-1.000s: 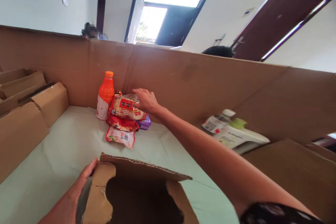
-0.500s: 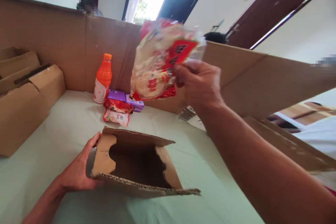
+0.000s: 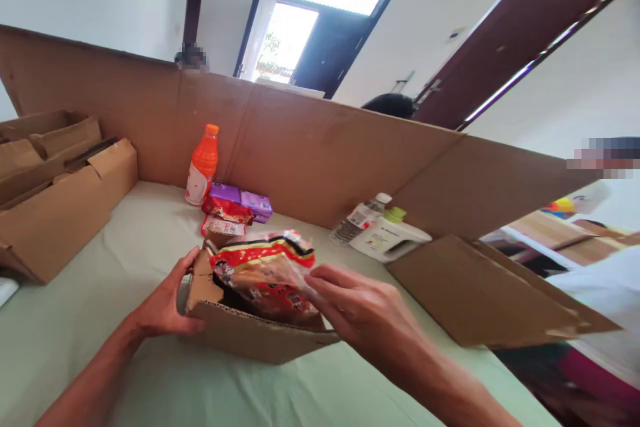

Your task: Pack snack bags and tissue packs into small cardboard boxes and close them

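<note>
A small open cardboard box [image 3: 250, 337] sits on the pale green table. My left hand [image 3: 167, 303] grips its left flap and wall. My right hand [image 3: 357, 307] pinches the clear end of a red and yellow snack bag [image 3: 263, 270], which lies tilted in the box's opening. Behind the box stand an orange drink bottle [image 3: 203, 167], two purple packs [image 3: 243, 200] and small red snack packets [image 3: 226, 215].
A tall cardboard wall [image 3: 320, 153] runs along the table's far side. Stacked cardboard boxes [image 3: 55, 180] sit at the left. A clear water bottle [image 3: 360, 219] and a white dispenser with a green cap [image 3: 387, 237] lie at the right, beside a flat cardboard sheet [image 3: 480, 293].
My right hand took the snack bag off the pile by the orange bottle, lifted it high, then brought it down into the small box. My left hand stayed on the box.
</note>
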{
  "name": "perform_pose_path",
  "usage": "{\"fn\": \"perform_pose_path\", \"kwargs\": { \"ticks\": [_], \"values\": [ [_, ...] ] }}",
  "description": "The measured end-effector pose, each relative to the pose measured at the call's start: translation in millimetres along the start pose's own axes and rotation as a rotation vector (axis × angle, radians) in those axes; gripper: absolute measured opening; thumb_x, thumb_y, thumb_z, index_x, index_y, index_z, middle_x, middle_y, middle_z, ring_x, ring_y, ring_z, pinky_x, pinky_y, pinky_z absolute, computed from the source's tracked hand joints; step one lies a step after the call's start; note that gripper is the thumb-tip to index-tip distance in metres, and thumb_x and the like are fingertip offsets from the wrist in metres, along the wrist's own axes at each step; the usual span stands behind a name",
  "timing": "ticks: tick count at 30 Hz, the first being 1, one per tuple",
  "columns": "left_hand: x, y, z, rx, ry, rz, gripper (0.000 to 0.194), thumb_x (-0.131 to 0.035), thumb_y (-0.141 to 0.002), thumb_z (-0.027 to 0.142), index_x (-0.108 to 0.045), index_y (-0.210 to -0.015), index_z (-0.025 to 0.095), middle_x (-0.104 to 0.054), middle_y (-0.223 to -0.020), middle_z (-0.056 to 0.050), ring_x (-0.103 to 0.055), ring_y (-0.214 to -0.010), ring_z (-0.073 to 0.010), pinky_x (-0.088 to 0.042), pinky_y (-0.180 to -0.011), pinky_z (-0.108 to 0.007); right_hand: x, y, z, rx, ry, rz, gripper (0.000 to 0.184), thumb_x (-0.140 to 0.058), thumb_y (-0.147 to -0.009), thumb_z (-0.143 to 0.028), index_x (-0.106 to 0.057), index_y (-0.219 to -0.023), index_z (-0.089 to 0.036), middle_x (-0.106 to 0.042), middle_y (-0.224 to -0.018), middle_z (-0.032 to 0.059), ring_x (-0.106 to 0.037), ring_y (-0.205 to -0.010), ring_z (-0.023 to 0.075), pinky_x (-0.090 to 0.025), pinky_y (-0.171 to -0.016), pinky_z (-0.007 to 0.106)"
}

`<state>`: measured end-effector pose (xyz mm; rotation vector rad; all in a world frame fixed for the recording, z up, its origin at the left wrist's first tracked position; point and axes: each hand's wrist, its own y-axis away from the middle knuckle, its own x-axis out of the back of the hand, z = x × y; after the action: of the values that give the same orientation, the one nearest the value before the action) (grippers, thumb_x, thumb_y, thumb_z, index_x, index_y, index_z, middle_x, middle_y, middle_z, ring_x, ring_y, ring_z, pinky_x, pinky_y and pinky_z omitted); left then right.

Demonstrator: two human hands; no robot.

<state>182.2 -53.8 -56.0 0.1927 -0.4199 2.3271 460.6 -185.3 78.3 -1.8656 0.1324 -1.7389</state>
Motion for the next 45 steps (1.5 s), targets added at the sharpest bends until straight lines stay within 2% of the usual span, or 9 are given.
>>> {"fn": "perform_pose_path", "kwargs": {
  "ticks": [4, 8, 14, 20, 24, 31, 35, 41, 45],
  "values": [
    [-0.5, 0, 1, -0.02, -0.008, 0.008, 0.121, -0.083, -0.065, 0.05, -0.014, -0.16, 0.02, -0.027, -0.163, -0.015, -0.032, -0.148, -0.0372, -0.026, -0.122, -0.05, 3, -21, 0, 0.059, 0.136, -0.346, 0.025, -0.052, -0.09, -0.014, -0.071, -0.077, -0.024, -0.065, -0.067, 0.0011, -0.053, -0.053, 0.0117, -0.027, -0.049, 0.027],
    [-1.6, 1, 2, -0.014, -0.032, 0.016, 0.121, -0.083, -0.065, 0.049, -0.015, -0.16, 0.018, -0.027, -0.163, -0.015, -0.026, -0.15, -0.0369, -0.022, -0.124, -0.049, -12, -50, -6, 0.217, 0.05, -0.634, 0.027, -0.057, -0.087, -0.01, -0.077, -0.086, -0.029, -0.07, -0.071, 0.0008, -0.056, -0.058, 0.0119, -0.021, -0.051, 0.027],
    [-3.0, 2, 4, -0.002, -0.071, -0.006, 0.12, -0.083, -0.062, 0.043, -0.018, -0.159, 0.018, -0.025, -0.164, -0.014, -0.024, -0.151, -0.0377, -0.02, -0.125, -0.049, -52, -69, -26, 0.285, 0.081, -0.873, 0.025, -0.058, -0.087, -0.01, -0.076, -0.072, -0.017, -0.074, -0.072, 0.0058, -0.056, -0.055, 0.0131, -0.02, -0.05, 0.029],
    [0.7, 0, 6, -0.021, -0.09, 0.0, 0.113, -0.08, -0.066, 0.035, -0.018, -0.159, 0.02, -0.03, -0.161, -0.013, -0.03, -0.148, -0.0354, -0.025, -0.123, -0.047, -55, -59, -20, 0.155, -0.064, -0.829, 0.022, -0.057, -0.088, -0.012, -0.079, -0.084, -0.017, -0.076, -0.082, 0.008, -0.065, -0.07, 0.0182, -0.033, -0.058, 0.027],
    [1.1, 0, -1, -0.037, -0.09, -0.005, 0.112, -0.081, -0.065, 0.036, -0.02, -0.158, 0.022, -0.029, -0.161, -0.013, -0.031, -0.147, -0.0374, -0.026, -0.122, -0.05, -54, -57, -6, 0.108, -0.372, -0.897, 0.027, -0.054, -0.09, -0.016, -0.078, -0.103, -0.022, -0.077, -0.101, 0.0045, -0.068, -0.09, 0.0194, -0.045, -0.076, 0.026],
    [3.1, -1, -8, -0.017, -0.107, -0.016, 0.112, -0.081, -0.068, 0.04, -0.017, -0.159, 0.025, -0.032, -0.159, -0.014, -0.037, -0.144, -0.0391, -0.032, -0.119, -0.055, -43, -63, 0, 0.082, -0.491, -0.966, 0.033, -0.051, -0.092, -0.014, -0.076, -0.112, -0.02, -0.075, -0.113, 0.006, -0.068, -0.103, 0.0224, -0.049, -0.089, 0.031],
    [3.1, -1, -8, -0.029, -0.111, -0.01, 0.113, -0.081, -0.068, 0.041, -0.016, -0.159, 0.024, -0.031, -0.16, -0.015, -0.037, -0.144, -0.0395, -0.032, -0.119, -0.056, -26, -65, -8, 0.091, -0.371, -0.758, 0.041, -0.061, -0.086, -0.016, -0.07, -0.125, -0.026, -0.07, -0.126, 0.0062, -0.066, -0.111, 0.0259, -0.048, -0.093, 0.035],
    [3.8, -1, -7, -0.04, -0.169, -0.001, 0.111, -0.081, -0.068, 0.04, -0.019, -0.159, 0.023, -0.03, -0.161, -0.015, -0.035, -0.146, -0.0393, -0.029, -0.121, -0.055, -64, -73, -21, 0.269, -0.484, -0.802, 0.047, -0.056, -0.086, -0.01, -0.072, -0.12, -0.039, -0.074, -0.118, -0.0038, -0.07, -0.102, 0.0187, -0.052, -0.082, 0.028],
    [5.5, -2, -7, -0.042, -0.169, -0.01, 0.109, -0.08, -0.07, 0.039, -0.018, -0.159, 0.025, -0.03, -0.161, -0.015, -0.036, -0.146, -0.0391, -0.029, -0.12, -0.057, -70, -80, -16, 0.252, -0.51, -0.859, 0.048, -0.057, -0.087, -0.011, -0.069, -0.125, -0.036, -0.071, -0.128, -0.0031, -0.067, -0.113, 0.0201, -0.052, -0.092, 0.031]
  ]
}}
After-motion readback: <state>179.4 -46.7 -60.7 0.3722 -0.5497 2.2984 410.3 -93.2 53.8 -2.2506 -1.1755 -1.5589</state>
